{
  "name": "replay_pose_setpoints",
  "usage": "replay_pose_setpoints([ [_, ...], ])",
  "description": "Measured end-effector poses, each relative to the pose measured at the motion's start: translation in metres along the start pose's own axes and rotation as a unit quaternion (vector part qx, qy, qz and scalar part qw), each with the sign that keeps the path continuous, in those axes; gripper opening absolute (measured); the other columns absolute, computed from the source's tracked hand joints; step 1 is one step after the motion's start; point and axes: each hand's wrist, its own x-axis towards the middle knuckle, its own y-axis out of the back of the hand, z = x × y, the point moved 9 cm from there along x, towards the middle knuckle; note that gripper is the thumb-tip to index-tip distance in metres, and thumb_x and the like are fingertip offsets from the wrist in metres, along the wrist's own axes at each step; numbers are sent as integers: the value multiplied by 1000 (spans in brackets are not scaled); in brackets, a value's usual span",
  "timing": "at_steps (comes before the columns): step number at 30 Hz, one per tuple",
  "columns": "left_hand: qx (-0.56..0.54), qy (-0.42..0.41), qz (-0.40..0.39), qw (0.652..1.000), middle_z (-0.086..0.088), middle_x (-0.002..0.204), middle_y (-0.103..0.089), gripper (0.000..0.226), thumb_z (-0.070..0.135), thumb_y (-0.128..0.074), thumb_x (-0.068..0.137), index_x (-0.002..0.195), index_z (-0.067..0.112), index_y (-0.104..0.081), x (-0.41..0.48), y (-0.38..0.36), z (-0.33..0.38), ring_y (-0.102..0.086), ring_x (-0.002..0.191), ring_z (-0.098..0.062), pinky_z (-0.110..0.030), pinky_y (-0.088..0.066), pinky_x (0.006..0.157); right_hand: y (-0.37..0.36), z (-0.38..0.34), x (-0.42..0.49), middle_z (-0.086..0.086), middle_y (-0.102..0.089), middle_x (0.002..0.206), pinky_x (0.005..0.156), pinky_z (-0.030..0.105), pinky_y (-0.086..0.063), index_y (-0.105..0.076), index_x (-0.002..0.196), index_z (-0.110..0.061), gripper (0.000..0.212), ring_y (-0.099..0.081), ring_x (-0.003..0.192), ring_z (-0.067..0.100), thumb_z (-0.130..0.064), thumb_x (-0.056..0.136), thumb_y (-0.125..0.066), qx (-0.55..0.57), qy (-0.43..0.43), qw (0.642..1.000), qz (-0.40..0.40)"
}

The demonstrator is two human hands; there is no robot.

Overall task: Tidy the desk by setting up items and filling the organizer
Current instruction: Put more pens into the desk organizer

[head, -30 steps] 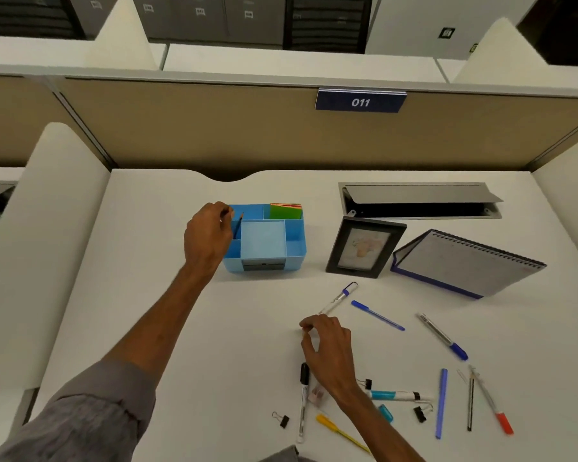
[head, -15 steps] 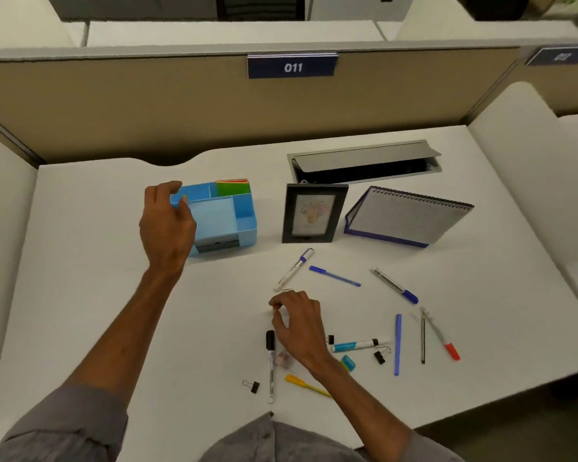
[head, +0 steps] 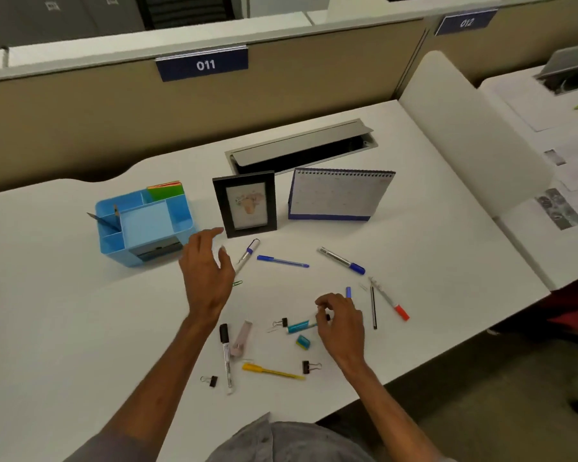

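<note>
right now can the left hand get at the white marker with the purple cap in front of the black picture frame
Probably yes: the left hand is open right beside the white purple-capped marker, thumb nearly at its barrel, and nothing lies between them.

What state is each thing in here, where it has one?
Organizer, holds pencils, notes.
Frame, upright.
Calendar, standing.
Cable hatch, lid open.
Left hand, open, empty.
Right hand, pinching teal marker.
Black marker, capped, lying flat.
</note>
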Motion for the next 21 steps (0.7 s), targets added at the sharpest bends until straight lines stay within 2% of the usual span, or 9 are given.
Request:
replay_pose_setpoints([
  [4, -23, 23, -71, 997, -1, 142, -58, 38, 16, -59, 103, 140, 23, -57, -26, -43, 20, -53, 132, -21, -45, -46, 114, 49, 60, 0, -10, -69, 100, 77, 35, -57, -68, 107, -25, 17, -62, 89, 8, -17, 93, -73, -4, -73, 995, 70],
  [7, -12, -37, -132, 990, 6, 142, -58, 38, 17, -57, 103, 139, 30, -56, -60, -75, 50, -52, 132, -14, -30, -40, 115, 71, 94, -2, -7, -69, 96, 68, 29, -56, -67, 104, -24, 15, -62, 81, 9, -19, 92, -74, -25, -118, 988, 95],
  [12, 7, -103, -219, 970, 9, 131, -63, 32, 15, -57, 103, 131, 30, -62, -109, -128, 92, -56, 120, -10, -26, -47, 104, 79, 115, 3, -7, -63, 89, 70, 40, -57, -63, 99, -23, 14, -61, 77, 13, -30, 93, -73, -40, -143, 986, 79],
  [16, 14, -140, -272, 952, 11, 124, -64, 29, 14, -56, 103, 125, 30, -65, -138, -162, 114, -56, 116, -8, -18, -43, 97, 75, 120, 5, -6, -62, 90, 69, 38, -58, -62, 101, -23, 22, -61, 78, 13, -42, 94, -71, -39, -157, 985, 63],
  [21, 38, -150, -294, 943, 9, 127, -64, 28, 15, -54, 104, 125, 28, -66, -145, -188, 123, -55, 118, -9, -15, -38, 99, 73, 118, 14, -5, -65, 89, 69, 33, -59, -63, 101, -23, 25, -62, 76, 11, -45, 94, -70, -65, -162, 983, 52],
])
